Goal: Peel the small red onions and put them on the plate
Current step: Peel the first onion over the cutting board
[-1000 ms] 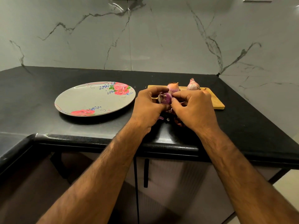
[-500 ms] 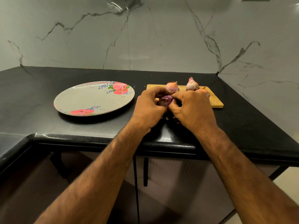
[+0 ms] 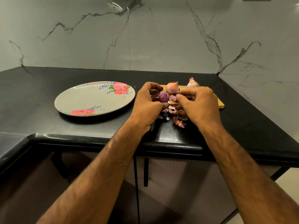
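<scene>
Hands draw apart since a moment ago, more purple showing | left hand [image 3: 146,107] grips onion [image 3: 162,96] above the bench's front edge | right hand [image 3: 199,105] pinches loose skin [image 3: 172,98] | plate [image 3: 64,101] holds none yet | two unpeeled onions [image 3: 172,88] wait on board [image 3: 218,103]: early going.

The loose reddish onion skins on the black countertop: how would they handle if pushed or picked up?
The loose reddish onion skins look thin and curled, so they are probably floppy and very light. Their ragged edges suggest they tear easily. On the glossy black countertop they would likely slide, not roll.
</scene>
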